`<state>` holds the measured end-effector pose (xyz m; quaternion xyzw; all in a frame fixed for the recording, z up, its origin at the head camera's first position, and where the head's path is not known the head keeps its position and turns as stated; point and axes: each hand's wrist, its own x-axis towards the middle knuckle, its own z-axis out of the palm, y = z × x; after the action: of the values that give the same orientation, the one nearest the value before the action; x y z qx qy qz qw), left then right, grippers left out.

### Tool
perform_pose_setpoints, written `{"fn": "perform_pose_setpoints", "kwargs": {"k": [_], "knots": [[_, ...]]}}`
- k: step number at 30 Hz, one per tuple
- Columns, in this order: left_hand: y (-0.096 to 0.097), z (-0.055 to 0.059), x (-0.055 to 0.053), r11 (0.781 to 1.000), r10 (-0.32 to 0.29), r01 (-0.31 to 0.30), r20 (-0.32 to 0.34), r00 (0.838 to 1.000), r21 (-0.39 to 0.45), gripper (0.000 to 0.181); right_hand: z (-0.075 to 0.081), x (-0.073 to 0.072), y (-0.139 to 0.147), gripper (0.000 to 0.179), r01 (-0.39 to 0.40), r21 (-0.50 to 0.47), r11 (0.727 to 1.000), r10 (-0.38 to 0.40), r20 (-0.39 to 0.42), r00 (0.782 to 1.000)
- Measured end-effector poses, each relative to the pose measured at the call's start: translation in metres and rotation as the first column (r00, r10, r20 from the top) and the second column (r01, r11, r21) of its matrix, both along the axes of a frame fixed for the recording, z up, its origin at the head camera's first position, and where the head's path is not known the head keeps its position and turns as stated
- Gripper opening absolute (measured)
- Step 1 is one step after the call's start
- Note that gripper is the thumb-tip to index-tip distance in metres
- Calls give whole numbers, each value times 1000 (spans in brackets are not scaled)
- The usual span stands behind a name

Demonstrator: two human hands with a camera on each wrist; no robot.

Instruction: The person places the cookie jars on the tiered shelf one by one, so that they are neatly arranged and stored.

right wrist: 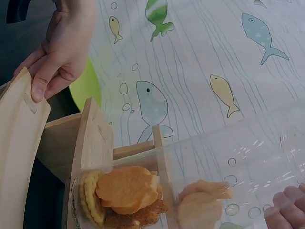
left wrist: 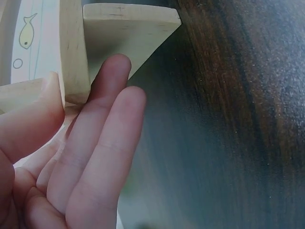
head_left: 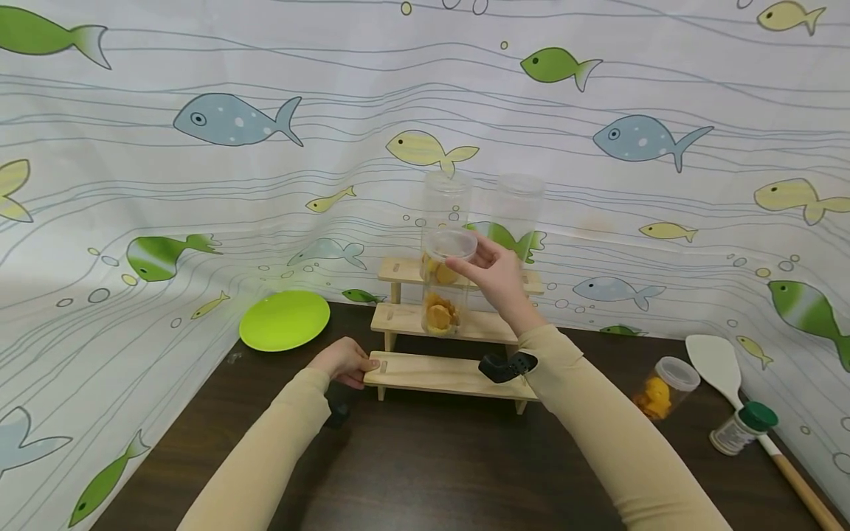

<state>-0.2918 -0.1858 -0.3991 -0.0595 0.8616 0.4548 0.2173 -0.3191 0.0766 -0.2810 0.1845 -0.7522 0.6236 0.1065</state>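
Note:
A wooden three-step display stand (head_left: pixel 451 374) stands in the middle of the table. My left hand (head_left: pixel 345 361) grips the left end of its lowest step, thumb on top and fingers underneath, as the left wrist view shows around the step's edge (left wrist: pixel 74 57). My right hand (head_left: pixel 498 276) holds a tall clear jar (head_left: pixel 432 289) near its lid, upright over the middle step. Cracker-like rounds and golden-brown snack pieces (right wrist: pixel 128 191) fill the jar's bottom. Behind it, a similar clear jar (head_left: pixel 446 203) with snacks stands on the top step, next to another clear jar (head_left: pixel 520 203).
A bright green plate (head_left: pixel 285 321) lies at the back left. On the right are a short clear jar (head_left: pixel 667 387) with orange-brown pieces, a green-capped seasoning shaker (head_left: pixel 744 428) and a white spatula (head_left: pixel 717 365) with a wooden handle. A fish-patterned sheet (head_left: pixel 372 88) hangs behind the table.

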Motion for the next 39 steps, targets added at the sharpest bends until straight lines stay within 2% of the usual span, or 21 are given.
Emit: {"fn": "perform_pose_setpoints", "kwargs": {"k": [10,17,25,34,39], "knots": [[-1,-1,0,1000,-4,3,4,1000,20,32,1,-4,-3,70,53,32,998,-54,16,998],[1,-2,0,1000,-5,5,-1,1000,26,32,-1,-8,-5,73,42,-5,999,-42,20,999],[-1,-3,1,999,-12,12,-7,1000,39,32,1,-3,-6,82,80,88,993,-81,10,997],[0,-4,0,999,-15,15,-2,1000,41,32,-2,2,4,81,56,80,995,-59,25,998],[-1,-1,1,999,-24,24,-3,1000,26,32,-4,5,12,73,-2,33,999,2,0,1000]]}}
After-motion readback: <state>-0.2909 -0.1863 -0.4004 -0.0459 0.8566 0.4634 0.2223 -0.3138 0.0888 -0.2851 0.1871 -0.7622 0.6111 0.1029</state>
